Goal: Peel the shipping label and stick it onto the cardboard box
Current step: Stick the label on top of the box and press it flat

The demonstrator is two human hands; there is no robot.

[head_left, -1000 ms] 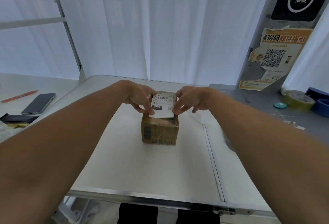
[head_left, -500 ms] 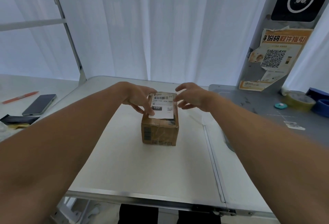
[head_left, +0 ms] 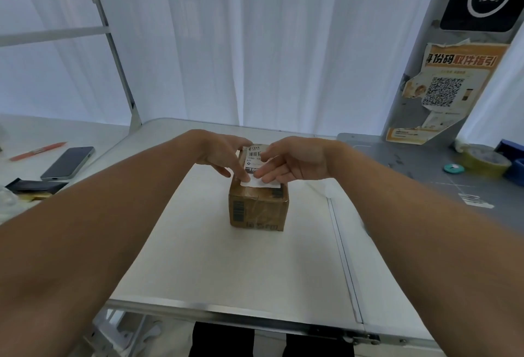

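Note:
A small brown cardboard box (head_left: 258, 209) stands on the white table (head_left: 226, 266), a little beyond its middle. A white shipping label (head_left: 254, 158) with a barcode lies flat on the box's top. My left hand (head_left: 224, 155) rests on the label's left side, fingers spread, fingertips pressing near its front left corner. My right hand (head_left: 292, 162) lies over the label's right half, fingers flat and extended toward the left. Part of the label is hidden under both hands.
A phone (head_left: 68, 162), an orange pen (head_left: 38, 151) and a dark packet (head_left: 34, 186) lie on the left table. On the grey surface at right sit tape rolls (head_left: 485, 159) and a small teal disc (head_left: 453, 168). A metal seam (head_left: 343, 257) runs along the table's right part.
The label went from held up by both hands to lying flat on the box top. My right hand let go, lifted, then came down flat across the label.

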